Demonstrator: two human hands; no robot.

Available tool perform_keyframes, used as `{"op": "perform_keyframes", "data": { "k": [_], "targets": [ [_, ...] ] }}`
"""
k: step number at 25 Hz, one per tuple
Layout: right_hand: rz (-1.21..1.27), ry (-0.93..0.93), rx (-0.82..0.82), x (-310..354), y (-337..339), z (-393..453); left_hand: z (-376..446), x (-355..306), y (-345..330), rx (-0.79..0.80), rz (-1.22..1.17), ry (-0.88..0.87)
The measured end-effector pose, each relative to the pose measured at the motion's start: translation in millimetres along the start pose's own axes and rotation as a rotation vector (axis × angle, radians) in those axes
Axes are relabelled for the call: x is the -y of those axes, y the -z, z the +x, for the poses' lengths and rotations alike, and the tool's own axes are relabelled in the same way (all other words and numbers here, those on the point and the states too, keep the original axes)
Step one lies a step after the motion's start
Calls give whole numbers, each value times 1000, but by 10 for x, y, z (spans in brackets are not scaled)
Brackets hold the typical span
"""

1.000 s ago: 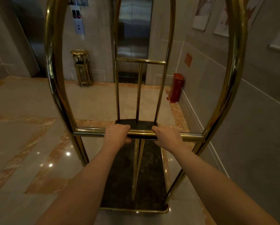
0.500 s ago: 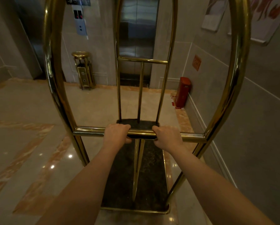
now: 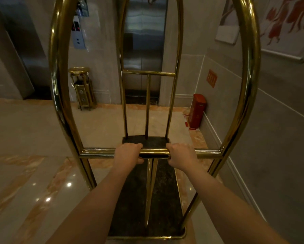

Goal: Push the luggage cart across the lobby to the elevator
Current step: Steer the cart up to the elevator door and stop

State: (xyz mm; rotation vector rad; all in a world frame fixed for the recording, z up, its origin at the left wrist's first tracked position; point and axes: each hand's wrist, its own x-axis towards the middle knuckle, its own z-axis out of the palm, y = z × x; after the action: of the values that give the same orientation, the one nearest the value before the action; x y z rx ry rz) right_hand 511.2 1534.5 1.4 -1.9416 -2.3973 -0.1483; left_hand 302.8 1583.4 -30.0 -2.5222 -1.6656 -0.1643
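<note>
A brass luggage cart (image 3: 59,88) with arched side tubes and a dark carpeted deck (image 3: 163,199) fills the view; nothing lies on the deck. My left hand (image 3: 129,153) and my right hand (image 3: 180,154) both grip the cart's near horizontal handle bar (image 3: 98,152), a hand's width apart at its middle. Straight ahead, seen between the cart's far uprights, stands a steel elevator door (image 3: 142,43), closed. Its call panel (image 3: 78,35) hangs on the wall to the left of the door.
A brass ash-bin stand (image 3: 83,88) sits against the wall left of the elevator. A red box (image 3: 197,110) stands on the floor at the right wall, which runs close along the cart's right side. Another steel door (image 3: 24,55) is at far left. Polished marble floor (image 3: 29,134) spreads left.
The cart and I have rolled forward: the elevator door, ash-bin stand and red box appear larger and nearer. Both hands keep the same grip on the bar.
</note>
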Motion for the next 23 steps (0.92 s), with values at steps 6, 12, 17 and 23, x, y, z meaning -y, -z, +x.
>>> {"op": "perform_keyframes", "data": {
  "k": [6, 12, 17, 23],
  "targets": [
    [20, 5, -20, -274, -101, 829, 817, 265, -141, -1, -27, -8],
    [-34, -6, -84, -594, -354, 1709, 1622, 488, -233, -2, 4, 14],
    [-37, 7, -51, -850, -472, 2421, 2268, 622, -263, 6, 13, 48],
    [-22, 30, -38, -1118, -505, 3188, 3031, 805, -336, 13, 18, 74]
  ]
}}
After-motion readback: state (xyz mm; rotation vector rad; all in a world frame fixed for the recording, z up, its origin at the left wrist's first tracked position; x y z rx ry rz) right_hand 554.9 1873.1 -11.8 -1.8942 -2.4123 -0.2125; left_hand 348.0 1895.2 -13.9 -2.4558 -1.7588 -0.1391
